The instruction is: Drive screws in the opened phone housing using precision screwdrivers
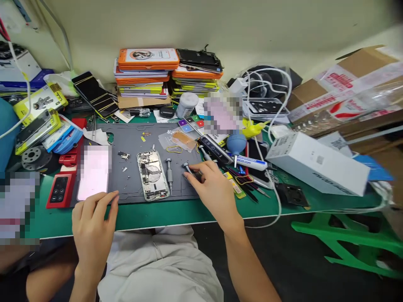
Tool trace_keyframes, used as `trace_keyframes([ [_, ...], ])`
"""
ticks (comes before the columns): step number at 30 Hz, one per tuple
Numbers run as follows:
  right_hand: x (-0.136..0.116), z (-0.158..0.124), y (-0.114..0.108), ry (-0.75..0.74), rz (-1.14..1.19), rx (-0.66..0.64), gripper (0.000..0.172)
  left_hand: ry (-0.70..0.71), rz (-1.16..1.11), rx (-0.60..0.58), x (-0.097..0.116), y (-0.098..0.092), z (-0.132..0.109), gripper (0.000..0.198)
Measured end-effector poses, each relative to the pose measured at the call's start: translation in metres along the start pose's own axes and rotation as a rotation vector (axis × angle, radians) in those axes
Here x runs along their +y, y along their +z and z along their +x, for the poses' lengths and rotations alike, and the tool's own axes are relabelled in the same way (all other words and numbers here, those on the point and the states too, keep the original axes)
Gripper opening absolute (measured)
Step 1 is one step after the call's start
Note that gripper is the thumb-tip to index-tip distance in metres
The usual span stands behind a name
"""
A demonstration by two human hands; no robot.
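Observation:
An opened phone (153, 175) lies with its insides showing on a grey work mat (132, 142). My right hand (211, 189) rests on the mat's right edge, fingers curled round a screwdriver (188, 169). A second screwdriver (169, 171) lies just right of the phone. Near the table's front edge my left hand (92, 223) sits with fingers loosely bent and empty, its fingertips at the lower corner of a pink phone screen (93, 172) lying on the mat's left side. Small screws and parts (124, 155) are scattered on the mat.
Stacks of orange and yellow boxes (147, 71) stand at the back. A white box (315, 165), a blue air blower (236, 143), pens and white cables (273, 126) crowd the right. Red tools (61, 188) lie left. A green stool (346, 243) stands on the floor at the right.

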State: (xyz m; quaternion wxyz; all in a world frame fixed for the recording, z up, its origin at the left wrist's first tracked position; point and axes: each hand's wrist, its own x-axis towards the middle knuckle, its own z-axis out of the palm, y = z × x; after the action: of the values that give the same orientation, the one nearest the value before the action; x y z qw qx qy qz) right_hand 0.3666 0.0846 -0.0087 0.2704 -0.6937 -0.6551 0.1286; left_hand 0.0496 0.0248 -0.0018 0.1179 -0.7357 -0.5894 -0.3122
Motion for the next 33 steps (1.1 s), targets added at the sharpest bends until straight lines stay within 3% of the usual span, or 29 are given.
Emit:
trace_keyframes([
  [4,-0.005,-0.001,0.002,0.014,0.066,0.112,0.03,-0.02,0.073,-0.04,-0.003,-0.002,0.001,0.012],
  [9,-0.013,-0.01,0.006,0.099,0.455,0.349,0.026,0.015,0.083,-0.081,0.0,0.003,0.005,0.01],
  [15,-0.01,-0.019,0.021,-0.028,0.469,0.365,0.032,0.043,0.125,-0.111,0.007,0.01,0.021,0.01],
  [22,-0.003,-0.027,0.028,-0.066,0.413,0.337,0.045,0.141,0.135,-0.209,0.004,0.01,0.036,0.012],
  [25,-0.004,-0.028,0.03,-0.06,0.528,0.375,0.056,0.073,0.042,-0.18,-0.001,0.01,0.036,0.013],
  [30,-0.02,-0.029,0.027,0.004,0.844,0.504,0.064,-0.21,-0.203,-0.012,-0.005,0.013,0.027,0.012],
  [33,-0.034,-0.031,0.028,0.033,0.942,0.46,0.062,-0.305,-0.338,0.037,-0.004,0.018,0.02,0.016],
])
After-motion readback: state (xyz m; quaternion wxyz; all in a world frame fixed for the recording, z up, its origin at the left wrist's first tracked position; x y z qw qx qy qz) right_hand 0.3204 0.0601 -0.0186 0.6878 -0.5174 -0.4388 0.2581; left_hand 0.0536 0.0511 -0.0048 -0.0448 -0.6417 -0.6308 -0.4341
